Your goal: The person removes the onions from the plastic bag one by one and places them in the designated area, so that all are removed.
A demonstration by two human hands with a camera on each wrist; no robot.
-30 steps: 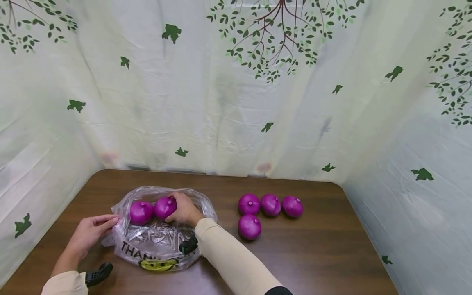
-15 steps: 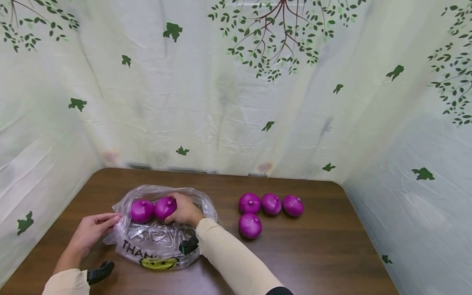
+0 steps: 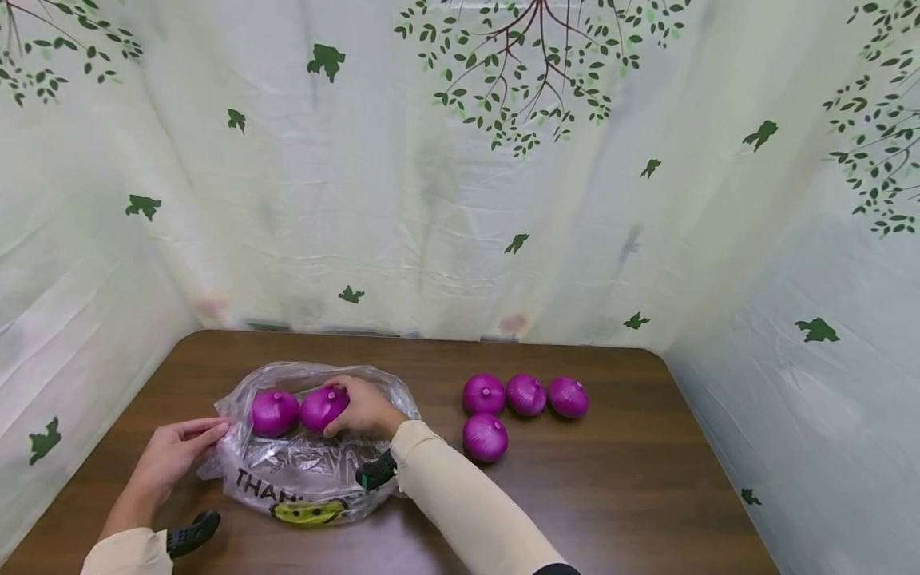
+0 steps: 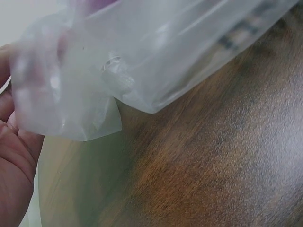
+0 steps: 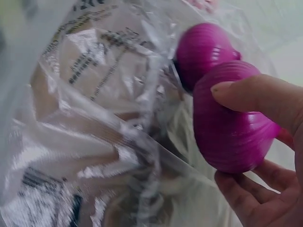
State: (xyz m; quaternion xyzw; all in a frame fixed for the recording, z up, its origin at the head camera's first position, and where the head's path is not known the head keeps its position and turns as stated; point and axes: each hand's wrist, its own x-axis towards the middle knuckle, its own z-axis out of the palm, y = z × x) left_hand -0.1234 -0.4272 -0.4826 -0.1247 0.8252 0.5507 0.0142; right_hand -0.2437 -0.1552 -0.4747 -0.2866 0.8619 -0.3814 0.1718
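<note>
In the head view a clear plastic bag (image 3: 316, 459) with black lettering and a yellow smiley print lies with its mouth spread wide. My left hand (image 3: 172, 457) pinches its left rim between thumb and fingers; the left wrist view shows the thin film (image 4: 80, 94) by that hand. My right hand (image 3: 366, 411) reaches in over the bag and grips a purple onion (image 5: 232, 137), thumb on one side and fingers on the other. Close to its left sits another onion (image 3: 274, 413), also within the bag's mouth.
To the right of the bag, several more purple onions (image 3: 527, 395) stand on the brown wooden table (image 3: 611, 495), one of them nearer the front (image 3: 485, 438). A pale curtain (image 3: 431, 200) with leaf prints hangs behind and along both sides.
My right hand and forearm have shifted slightly to the right, with the gripped onion moving a little too. The left hand still holds the bag's rim in the same place.
</note>
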